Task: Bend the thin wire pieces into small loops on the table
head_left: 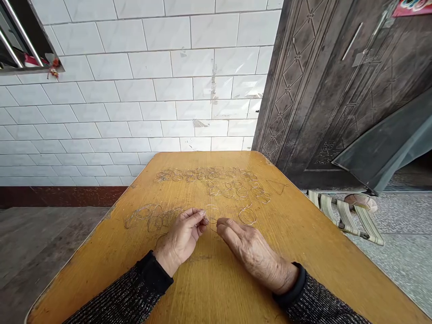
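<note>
A thin wire loop [212, 207] stands between my two hands, just above the wooden table [216, 288]. My left hand [184, 234] is closed, pinching the loop's left side between thumb and fingertips. From the right, my right hand [251, 249] has its fingers pressed together at the loop's lower right, where a fine strand runs to them; its fingertips are partly hidden. Beside my left hand lies a tangle of similar wire loops [148, 211], partly covered by that hand. Another coiled loop [248, 215] rests on the table just beyond my right hand.
Rows of wire loops [202, 174] lie along the far part of the table, with a bent wire piece [277, 186] at their right. The table meets a white tiled wall [135, 90]. A dark patterned door [313, 90] and a striped folding stool [347, 216] are on the right.
</note>
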`<state>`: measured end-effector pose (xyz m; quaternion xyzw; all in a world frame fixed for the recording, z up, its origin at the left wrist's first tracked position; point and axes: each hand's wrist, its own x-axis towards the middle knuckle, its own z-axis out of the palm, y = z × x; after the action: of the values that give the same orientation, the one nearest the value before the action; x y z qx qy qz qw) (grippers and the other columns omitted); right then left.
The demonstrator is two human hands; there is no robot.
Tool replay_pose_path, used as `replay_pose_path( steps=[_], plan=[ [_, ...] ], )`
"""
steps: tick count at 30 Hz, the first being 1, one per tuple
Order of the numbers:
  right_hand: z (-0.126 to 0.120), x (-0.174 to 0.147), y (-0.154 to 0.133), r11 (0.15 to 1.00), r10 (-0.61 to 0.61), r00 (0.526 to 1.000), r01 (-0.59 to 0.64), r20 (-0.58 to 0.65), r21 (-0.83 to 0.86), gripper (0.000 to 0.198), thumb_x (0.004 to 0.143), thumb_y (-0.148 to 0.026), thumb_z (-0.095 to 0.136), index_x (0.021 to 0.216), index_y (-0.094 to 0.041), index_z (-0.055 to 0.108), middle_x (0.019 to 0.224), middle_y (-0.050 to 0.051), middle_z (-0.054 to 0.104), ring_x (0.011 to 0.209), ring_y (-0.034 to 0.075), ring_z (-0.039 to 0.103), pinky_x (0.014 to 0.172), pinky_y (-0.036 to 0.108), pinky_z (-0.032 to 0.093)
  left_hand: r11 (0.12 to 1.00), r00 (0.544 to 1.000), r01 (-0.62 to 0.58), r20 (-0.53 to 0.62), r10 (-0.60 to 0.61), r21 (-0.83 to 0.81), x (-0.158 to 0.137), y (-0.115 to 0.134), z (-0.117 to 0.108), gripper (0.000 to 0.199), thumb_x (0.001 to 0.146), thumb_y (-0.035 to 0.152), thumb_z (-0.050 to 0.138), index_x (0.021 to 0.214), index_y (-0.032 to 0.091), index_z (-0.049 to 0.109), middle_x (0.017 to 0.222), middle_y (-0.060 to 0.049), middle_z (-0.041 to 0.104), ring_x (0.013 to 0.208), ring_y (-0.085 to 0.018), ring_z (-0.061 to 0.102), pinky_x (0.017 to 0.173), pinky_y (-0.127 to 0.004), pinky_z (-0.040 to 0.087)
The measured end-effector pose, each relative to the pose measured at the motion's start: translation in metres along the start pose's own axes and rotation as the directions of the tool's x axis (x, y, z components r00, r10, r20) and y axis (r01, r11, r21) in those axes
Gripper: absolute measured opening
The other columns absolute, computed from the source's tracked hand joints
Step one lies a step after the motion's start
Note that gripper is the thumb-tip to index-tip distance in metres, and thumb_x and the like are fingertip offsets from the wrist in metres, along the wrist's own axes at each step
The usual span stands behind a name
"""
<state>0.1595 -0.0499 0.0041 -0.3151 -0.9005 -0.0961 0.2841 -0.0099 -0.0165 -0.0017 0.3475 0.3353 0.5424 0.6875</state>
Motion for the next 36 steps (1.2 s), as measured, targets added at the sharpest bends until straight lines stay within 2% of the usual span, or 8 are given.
replay_pose_path(
  steps=[6,10,15,18,21,26,32,36],
  plan=[
    [-0.006,0.002,-0.005,0.991,-0.130,0.990,0.131,0.046,-0.032,0.028,0.087,-0.006,0.026,0.099,-0.013,0.051,0.097,0.015,0.060,0.077,0.019,0.059,0.062,0.030,0.051,0.999,0.995,-0.044,-0.084,0.045,0.007,0.004,0.004,-0.002,0.015,0.059,0.018,0.071,0.067,0.013,0.059,0.061,0.003,0.055,0.057,-0.006,0.051,0.054,-0.018,0.038],
    [-0.002,0.000,-0.003,0.953,0.112,0.985,-0.070,-0.129,0.296,0.020,0.088,-0.010,0.030,0.093,-0.018,0.048,0.090,0.009,0.060,0.077,0.016,0.059,0.066,0.027,0.050,0.999,0.992,-0.039,-0.124,0.038,-0.002,0.006,0.006,-0.004,0.018,0.059,0.020,0.070,0.068,0.013,0.057,0.066,0.002,0.056,0.056,-0.006,0.051,0.050,-0.018,0.037],
    [-0.003,0.002,0.001,0.528,0.602,0.778,-0.220,-0.179,0.820,0.009,0.088,-0.023,0.042,0.083,-0.020,0.048,0.078,0.002,0.057,0.066,0.011,0.058,0.059,0.024,0.049,0.998,0.993,-0.055,-0.106,0.059,0.041,0.008,0.004,-0.007,0.019,0.061,0.023,0.069,0.069,0.014,0.054,0.071,0.001,0.057,0.055,-0.006,0.051,0.048,-0.018,0.036],
    [-0.007,0.005,0.010,0.265,0.755,0.645,-0.135,-0.118,0.955,0.012,0.086,-0.030,0.047,0.079,-0.020,0.049,0.077,0.000,0.056,0.062,0.010,0.057,0.056,0.023,0.049,0.992,0.994,-0.069,-0.080,0.077,0.106,0.008,0.004,-0.007,0.017,0.063,0.023,0.066,0.067,0.014,0.052,0.070,0.001,0.056,0.055,-0.006,0.051,0.048,-0.018,0.036],
    [-0.012,0.005,0.022,0.128,0.836,0.544,-0.064,-0.073,0.990,0.015,0.082,-0.032,0.053,0.076,-0.020,0.049,0.079,-0.001,0.055,0.061,0.008,0.056,0.055,0.022,0.049,0.973,0.993,-0.092,-0.058,0.107,0.212,0.007,0.005,-0.008,0.015,0.066,0.024,0.063,0.066,0.014,0.051,0.068,0.000,0.055,0.055,-0.007,0.051,0.049,-0.018,0.037],
    [-0.013,0.003,0.034,0.140,0.868,0.489,-0.070,-0.088,0.988,0.018,0.078,-0.034,0.058,0.074,-0.018,0.050,0.076,0.000,0.055,0.059,0.008,0.055,0.054,0.021,0.047,0.871,0.997,-0.069,0.006,0.075,0.486,0.006,0.004,-0.007,0.015,0.071,0.027,0.058,0.069,0.015,0.049,0.062,0.001,0.055,0.052,-0.008,0.053,0.048,-0.020,0.040],
    [-0.008,0.003,0.035,0.174,0.842,0.535,-0.153,-0.066,0.973,0.020,0.078,-0.037,0.057,0.075,-0.018,0.051,0.071,0.000,0.056,0.057,0.009,0.055,0.053,0.022,0.048,0.738,0.999,-0.054,0.044,0.033,0.672,0.009,-0.003,-0.009,0.011,0.071,0.024,0.055,0.069,0.018,0.046,0.054,0.003,0.055,0.045,-0.011,0.053,0.043,-0.021,0.037],
    [-0.009,0.004,0.033,0.200,0.822,0.566,-0.178,-0.066,0.964,0.020,0.079,-0.038,0.055,0.074,-0.018,0.051,0.066,0.000,0.056,0.055,0.010,0.054,0.053,0.023,0.047,0.508,0.975,-0.213,0.147,0.166,0.834,0.010,0.001,-0.016,0.007,0.068,0.019,0.055,0.063,0.019,0.052,0.047,0.005,0.050,0.042,-0.010,0.046,0.043,-0.020,0.029]
  ],
)
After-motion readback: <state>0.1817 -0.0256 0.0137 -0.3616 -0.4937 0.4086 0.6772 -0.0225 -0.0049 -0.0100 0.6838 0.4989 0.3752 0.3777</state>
